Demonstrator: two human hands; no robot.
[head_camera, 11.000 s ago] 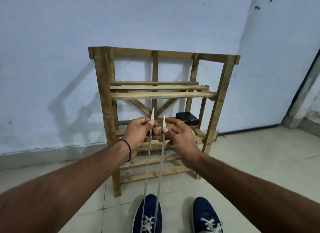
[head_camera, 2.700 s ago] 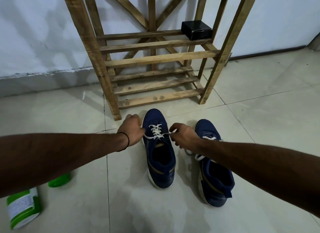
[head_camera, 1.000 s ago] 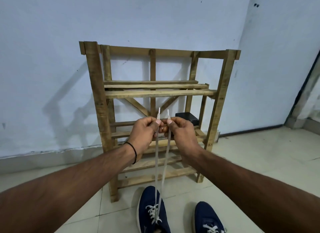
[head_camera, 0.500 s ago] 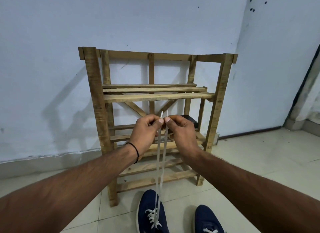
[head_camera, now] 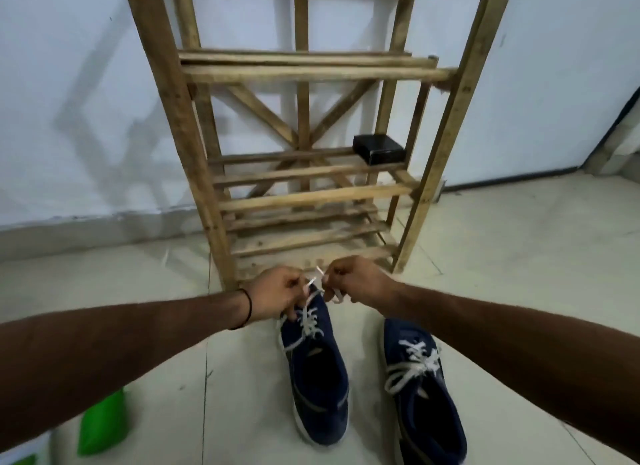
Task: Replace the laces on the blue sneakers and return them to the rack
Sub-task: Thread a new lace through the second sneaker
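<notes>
Pale floor tiles (head_camera: pixel 519 257) meet a white wall (head_camera: pixel 69 84), and a wooden rack (head_camera: pixel 173 118) stands against that wall. All shelf slats in view are bare except the middle level, where a small black box (head_camera: pixel 379 148) sits at the right rear.

Both blue sneakers stand on the floor in front of the rack, toes pointing toward it. The laced sneaker (head_camera: pixel 318 378) lies directly below the hands, with its toe near the foot of the rack. The second sneaker (head_camera: pixel 426 405) lies to its right, apart from it, with white lacing spread loosely across its tongue.

The left hand (head_camera: pixel 273 296) has its fingers curled and pinches one end of the white lace (head_camera: pixel 310 322). A dark band (head_camera: pixel 247 305) circles its wrist. The right hand (head_camera: pixel 356 281) is likewise curled and pinches the other lace end; a short loop hangs beneath it. The two hands are close together, just above the toe of the laced sneaker, and both lace tips project between them.

A green object (head_camera: pixel 100 419), blurred, rests on the floor at lower left.
</notes>
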